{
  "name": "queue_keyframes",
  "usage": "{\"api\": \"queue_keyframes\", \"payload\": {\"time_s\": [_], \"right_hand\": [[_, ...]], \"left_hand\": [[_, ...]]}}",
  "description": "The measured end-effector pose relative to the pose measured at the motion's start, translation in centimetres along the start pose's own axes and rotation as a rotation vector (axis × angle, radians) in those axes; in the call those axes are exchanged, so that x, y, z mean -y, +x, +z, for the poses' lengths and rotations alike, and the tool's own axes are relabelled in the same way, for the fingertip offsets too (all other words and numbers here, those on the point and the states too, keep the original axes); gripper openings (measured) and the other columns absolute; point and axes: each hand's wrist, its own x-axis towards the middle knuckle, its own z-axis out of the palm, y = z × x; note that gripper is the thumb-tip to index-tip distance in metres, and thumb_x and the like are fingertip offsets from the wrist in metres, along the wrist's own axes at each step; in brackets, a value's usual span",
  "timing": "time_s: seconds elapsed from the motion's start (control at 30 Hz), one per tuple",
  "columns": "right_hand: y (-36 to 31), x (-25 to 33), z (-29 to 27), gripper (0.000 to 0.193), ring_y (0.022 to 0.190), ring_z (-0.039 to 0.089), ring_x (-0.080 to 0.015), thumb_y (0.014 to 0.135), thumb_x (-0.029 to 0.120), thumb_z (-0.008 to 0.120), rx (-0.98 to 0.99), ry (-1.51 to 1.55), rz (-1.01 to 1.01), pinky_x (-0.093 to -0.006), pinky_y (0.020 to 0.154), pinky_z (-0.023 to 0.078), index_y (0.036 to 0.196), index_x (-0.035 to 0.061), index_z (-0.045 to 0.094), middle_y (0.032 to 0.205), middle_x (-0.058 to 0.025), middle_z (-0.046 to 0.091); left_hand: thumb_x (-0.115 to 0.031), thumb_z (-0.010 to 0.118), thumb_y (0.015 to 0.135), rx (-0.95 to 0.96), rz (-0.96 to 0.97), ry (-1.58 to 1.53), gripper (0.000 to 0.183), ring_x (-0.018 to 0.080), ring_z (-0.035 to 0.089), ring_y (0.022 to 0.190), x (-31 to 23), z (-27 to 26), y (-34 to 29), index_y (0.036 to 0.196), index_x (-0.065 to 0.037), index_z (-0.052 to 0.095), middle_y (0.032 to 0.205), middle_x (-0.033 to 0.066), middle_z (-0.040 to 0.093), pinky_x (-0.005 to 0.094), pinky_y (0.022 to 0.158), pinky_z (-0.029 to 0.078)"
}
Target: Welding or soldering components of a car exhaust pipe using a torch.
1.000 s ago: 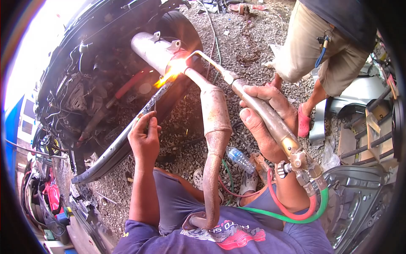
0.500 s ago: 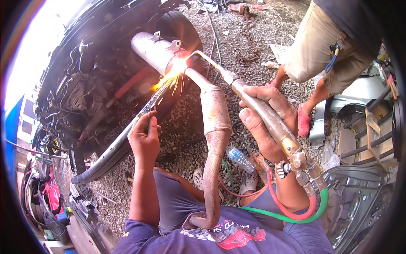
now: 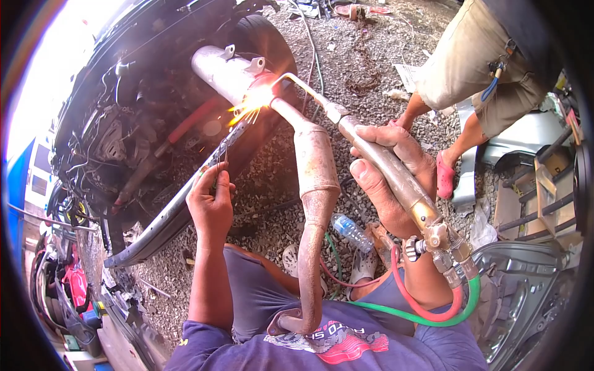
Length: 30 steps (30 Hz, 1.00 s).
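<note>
My right hand [image 3: 387,199] is wrapped around a metal gas torch [image 3: 396,170], whose bent thin nozzle points left at an exhaust. At the nozzle's tip a bright glow with orange sparks [image 3: 257,100] hides the metal where the silver muffler [image 3: 216,71] meets the pipe. From there the rusty exhaust pipe [image 3: 315,162], with its thicker middle section, comes down to a flange near my shirt. My left hand [image 3: 211,201] pinches thin wire [image 3: 225,148], which reaches up toward the glow.
Red and green hoses [image 3: 458,303] loop from the torch's back end. A car's stripped front [image 3: 117,136] fills the left. Another person's legs [image 3: 458,80] stand at the upper right on gravel. A plastic bottle [image 3: 351,232] lies below; metal panels [image 3: 526,290] are at lower right.
The falling sparks have shrunk to a shorter spray. The other person has shifted slightly at the right. My hands, the torch and the exhaust have hardly moved.
</note>
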Motion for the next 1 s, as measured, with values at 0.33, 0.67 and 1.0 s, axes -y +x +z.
{"api": "queue_keyframes", "payload": {"time_s": [0.33, 0.67, 1.0], "right_hand": [[0.07, 0.15, -0.04, 0.032, 0.101, 0.077, -0.014, 0.099, 0.002, 0.078, 0.0, -0.001, -0.009, -0.0301, 0.088, 0.061, 0.13, -0.0018, 0.072, 0.114, -0.015, 0.082], [0.02, 0.0, -0.01, 0.033, 0.102, 0.078, -0.0148, 0.099, 0.003, 0.078, 0.001, 0.004, -0.003, -0.0312, 0.089, 0.062, 0.132, -0.0007, 0.072, 0.114, -0.0153, 0.082], [0.14, -0.01, -0.14, 0.032, 0.097, 0.079, -0.0159, 0.099, 0.005, 0.08, 0.013, -0.022, 0.008, -0.0312, 0.086, 0.062, 0.129, -0.0013, 0.073, 0.11, -0.0159, 0.082]], "left_hand": [[-0.011, 0.072, 0.11, -0.001, 0.007, 0.018, 0.019, 0.0089, 0.073, 0.078, -0.03, 0.01, 0.08, 0.124, -0.004, 0.083, 0.094, 0.0016, 0.074, 0.0261, 0.069, 0.057], [-0.011, 0.072, 0.11, -0.023, 0.021, -0.008, 0.019, 0.0092, 0.073, 0.077, -0.02, 0.11, 0.03, 0.124, -0.003, 0.083, 0.093, 0.0013, 0.073, 0.0262, 0.069, 0.057], [-0.01, 0.071, 0.11, 0.01, -0.001, 0.014, 0.019, 0.0091, 0.072, 0.077, -0.04, 0.04, 0.11, 0.124, -0.003, 0.082, 0.093, 0.0013, 0.073, 0.026, 0.069, 0.057]]}}
